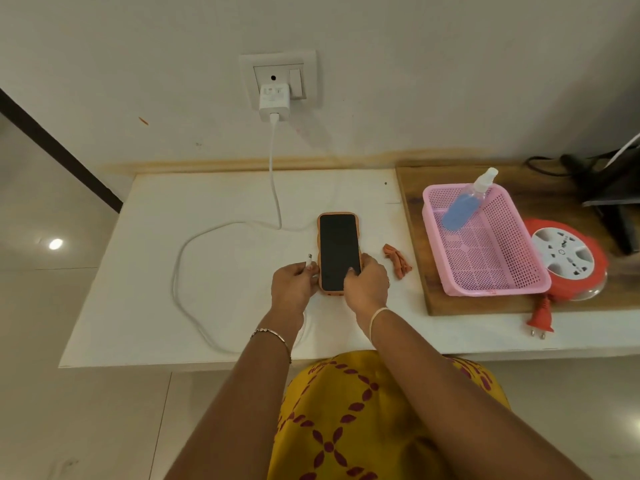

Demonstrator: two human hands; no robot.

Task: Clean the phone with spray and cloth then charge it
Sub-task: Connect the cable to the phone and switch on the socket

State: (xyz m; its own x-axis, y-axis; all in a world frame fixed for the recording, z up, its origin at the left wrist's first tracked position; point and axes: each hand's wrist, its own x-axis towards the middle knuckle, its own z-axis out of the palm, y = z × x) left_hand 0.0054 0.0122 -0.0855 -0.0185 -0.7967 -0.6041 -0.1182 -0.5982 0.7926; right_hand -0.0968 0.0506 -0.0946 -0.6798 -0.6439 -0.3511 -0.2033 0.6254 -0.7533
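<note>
Left hand pinched shut on cable plug, tip up, just beside phone; right hand clamped on phone's near end, flat on white table. Risks, as judged: plug meeting port crooked, phone sliding, cable loop snagging. Counted leftward to rightward: one cable, one charger, one phone, one cloth, one spray bottle in pink basket.
</note>
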